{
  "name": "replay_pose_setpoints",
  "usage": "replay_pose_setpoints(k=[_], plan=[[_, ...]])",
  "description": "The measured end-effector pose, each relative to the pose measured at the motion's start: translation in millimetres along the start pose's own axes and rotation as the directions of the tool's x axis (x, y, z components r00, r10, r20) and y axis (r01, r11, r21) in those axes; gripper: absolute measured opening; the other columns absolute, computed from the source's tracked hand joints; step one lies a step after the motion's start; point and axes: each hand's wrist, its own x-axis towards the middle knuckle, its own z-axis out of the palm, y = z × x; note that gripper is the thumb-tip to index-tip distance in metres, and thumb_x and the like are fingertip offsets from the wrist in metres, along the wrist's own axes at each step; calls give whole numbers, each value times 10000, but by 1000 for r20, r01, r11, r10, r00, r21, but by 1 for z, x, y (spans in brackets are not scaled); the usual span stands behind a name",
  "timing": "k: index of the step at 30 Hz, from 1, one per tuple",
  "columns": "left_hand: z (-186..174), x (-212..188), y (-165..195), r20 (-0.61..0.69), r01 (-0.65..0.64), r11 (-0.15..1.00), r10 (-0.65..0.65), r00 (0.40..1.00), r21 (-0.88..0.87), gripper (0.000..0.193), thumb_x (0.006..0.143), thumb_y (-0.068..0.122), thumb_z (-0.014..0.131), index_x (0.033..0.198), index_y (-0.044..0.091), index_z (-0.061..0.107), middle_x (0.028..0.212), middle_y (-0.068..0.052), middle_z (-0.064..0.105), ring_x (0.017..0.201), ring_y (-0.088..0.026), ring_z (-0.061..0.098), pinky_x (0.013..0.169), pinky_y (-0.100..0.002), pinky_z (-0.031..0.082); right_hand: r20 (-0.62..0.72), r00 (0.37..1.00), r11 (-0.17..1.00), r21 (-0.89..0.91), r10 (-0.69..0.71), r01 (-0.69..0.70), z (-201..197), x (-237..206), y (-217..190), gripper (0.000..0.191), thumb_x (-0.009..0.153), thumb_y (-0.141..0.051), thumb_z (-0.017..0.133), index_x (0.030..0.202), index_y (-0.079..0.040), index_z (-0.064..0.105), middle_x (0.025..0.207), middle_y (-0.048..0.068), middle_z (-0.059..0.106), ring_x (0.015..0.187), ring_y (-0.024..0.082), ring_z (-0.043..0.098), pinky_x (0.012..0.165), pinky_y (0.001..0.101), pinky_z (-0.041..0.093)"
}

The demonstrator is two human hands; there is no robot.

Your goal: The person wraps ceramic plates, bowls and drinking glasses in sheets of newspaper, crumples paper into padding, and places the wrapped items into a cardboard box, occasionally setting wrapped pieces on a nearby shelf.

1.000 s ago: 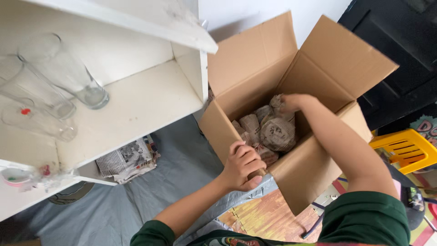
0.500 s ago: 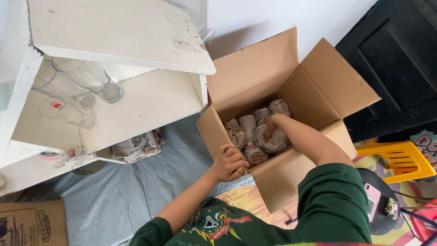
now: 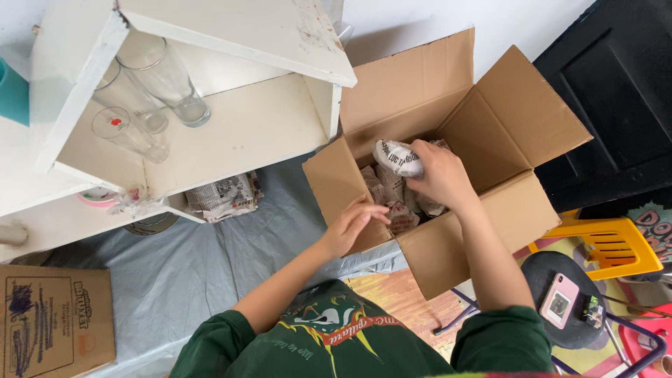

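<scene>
From the head view: right hand (image 3: 442,175) closed around a newspaper-wrapped bundle (image 3: 397,157) lifted just above the open cardboard box (image 3: 532,119), left hand (image 3: 350,225) loosely curled on its near wall (likely slipping if squeezed lightly).

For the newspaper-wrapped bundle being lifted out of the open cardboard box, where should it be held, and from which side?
Probably around its rounded middle, coming from above. The newspaper-wrapped bundle lies roughly on its side above other wrapped bundles in the open cardboard box, whose walls block the sides. The right hand already grips one end from above, while the left hand rests on the box's near wall.
</scene>
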Motion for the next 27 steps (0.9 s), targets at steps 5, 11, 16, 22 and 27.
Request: replay_pose_setpoints(k=[5,11,16,22,27], plan=[[-27,-38,19,27,112,810,-118,993,-576,727,1070,546,391,1593,59,254,1521,-104,519,1433,-235,510,1223,-422,374,-322,888,944,-86,-329,319,-7,-51,-107,421,637,-107,812,1011,-99,621,1000,77,630,1091,333,620,1099,558,414],[-57,-128,9,-230,91,731,-327,917,-676,665,1043,297,576,1572,-13,318,1480,-155,518,1330,-254,549,1098,-385,484,-334,830,885,-27,-446,465,41,-61,-213,359,700,-148,827,1024,-137,673,1020,23,633,1125,257,639,1222,628,282],[-110,-217,-2,-574,99,898,-355,738,-428,643,955,184,534,1548,77,310,1388,-92,553,1179,-162,570,930,-286,492,-291,894,779,444,-341,442,94,-61,-275,463,805,-205,832,1214,-87,653,1213,88,617,1198,312,600,1199,579,346],[-145,-279,36,-646,306,938,-335,686,-161,696,919,148,570,1550,66,288,1299,-118,624,1131,-180,611,952,-300,487,-181,917,860,321,-355,397,169,-40,-337,626,744,-130,814,1330,-11,631,1311,149,618,1251,361,512,1050,507,348],[-154,-300,36,-715,376,924,-307,629,-66,594,965,177,580,1511,48,385,1269,-143,670,1145,-206,649,989,-337,499,-77,958,892,351,-275,284,210,-23,-360,314,780,-119,822,1056,-88,673,1062,68,618,1126,289,553,1042,481,355]])
